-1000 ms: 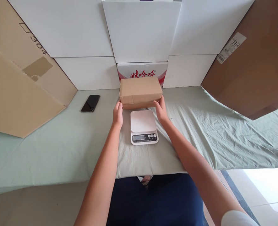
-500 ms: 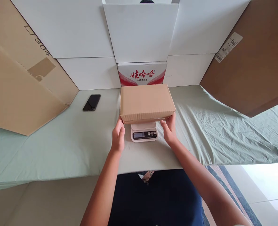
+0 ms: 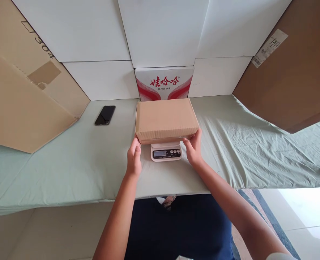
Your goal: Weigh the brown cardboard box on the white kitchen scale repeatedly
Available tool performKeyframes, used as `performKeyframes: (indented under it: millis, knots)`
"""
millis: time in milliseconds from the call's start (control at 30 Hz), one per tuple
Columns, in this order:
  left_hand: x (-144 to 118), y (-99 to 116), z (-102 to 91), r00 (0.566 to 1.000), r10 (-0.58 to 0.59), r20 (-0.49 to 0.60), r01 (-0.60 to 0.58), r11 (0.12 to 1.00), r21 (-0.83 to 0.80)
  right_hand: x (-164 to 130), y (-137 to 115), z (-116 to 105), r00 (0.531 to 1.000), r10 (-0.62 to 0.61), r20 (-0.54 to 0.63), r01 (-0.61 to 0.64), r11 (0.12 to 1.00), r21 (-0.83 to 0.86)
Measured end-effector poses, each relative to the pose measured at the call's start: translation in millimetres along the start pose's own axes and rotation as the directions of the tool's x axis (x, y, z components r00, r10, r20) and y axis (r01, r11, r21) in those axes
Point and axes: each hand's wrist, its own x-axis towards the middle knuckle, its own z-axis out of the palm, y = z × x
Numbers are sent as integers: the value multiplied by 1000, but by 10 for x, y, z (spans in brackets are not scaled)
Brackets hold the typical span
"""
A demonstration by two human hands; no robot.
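Observation:
A closed brown cardboard box point(image 3: 165, 117) is over a small white kitchen scale point(image 3: 166, 159), covering most of its platform. Whether the box's underside rests on the platform cannot be seen. At the box's near left corner, my left hand point(image 3: 134, 157) grips it, with the fingers partly hidden behind the side. My right hand point(image 3: 193, 148) holds the near right corner, its thumb by the front face and the other fingers along the side and below. The scale's display and buttons face me, in front of the box; the reading is too small to make out.
A black phone point(image 3: 105, 115) lies on the green cloth point(image 3: 67, 169) to the left. Behind stands a white and red carton point(image 3: 164, 81) below white panels point(image 3: 162, 32). Large cardboard sheets rise at the left point(image 3: 26, 97) and right point(image 3: 290, 79). The table's front edge is close to me.
The box has come down slightly toward the scale and a little to the left, with both hands still on it. The camera view has tilted a bit.

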Motion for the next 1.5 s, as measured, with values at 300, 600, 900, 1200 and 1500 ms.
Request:
performKeyframes:
  millis: [300, 600, 900, 1200, 1500]
  knots:
    - [-7, -5, -16, 1000, -4, 3, 4, 1000, 1, -11, -13, 11, 999, 37, 9, -37, 998, 47]
    - [-1, 5, -14, 1000, -21, -5, 21, 1000, 14, -2, -26, 20, 998, 67, 6, -67, 996, 57]
    - [-5, -7, -29, 997, -68, -25, 69, 997, 36, 2, -38, 23, 994, 106, 11, -107, 992, 67]
    - [12, -14, -50, 998, -49, -29, 50, 998, 46, 4, -83, 19, 995, 100, -5, -99, 992, 80]
    - [64, -12, -136, 986, -14, -163, 12, 1000, -12, 131, 113, -156, 952, 179, -248, -153, 981, 120]
